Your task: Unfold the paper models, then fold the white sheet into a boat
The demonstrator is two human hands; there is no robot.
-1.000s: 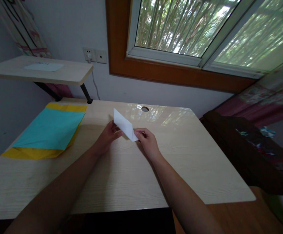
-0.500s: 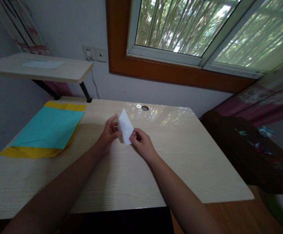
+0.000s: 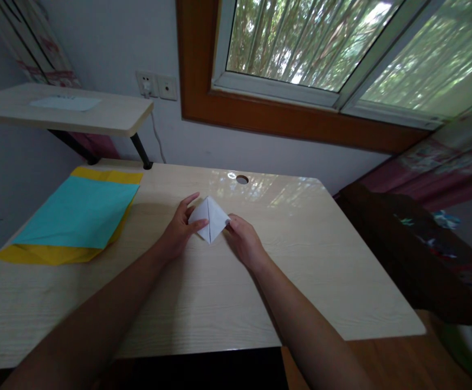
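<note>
A small piece of folded white paper (image 3: pixel 217 216), diamond-shaped with a dark line running down its middle, is held just over the desk in front of me. My left hand (image 3: pixel 181 225) grips its left corner, thumb on the front face and the other fingers behind, the index finger stretched past the edge. At the right corner, my right hand (image 3: pixel 242 234) pinches the paper between thumb and fingers. The paper partly hides the fingertips of both hands.
On the left of the pale wooden desk (image 3: pixel 309 260) lies a turquoise sheet (image 3: pixel 81 211) over yellow paper (image 3: pixel 49 255). A raised shelf (image 3: pixel 114 116) with a white sheet (image 3: pixel 65 103) stands at the back left. A round cable hole (image 3: pixel 242 179) pierces the desk's far side.
The folded paper has gone from a narrow, slanted shape to a wider diamond facing me, its centre line now showing. Both hands keep hold of it, the right one slightly farther right.
</note>
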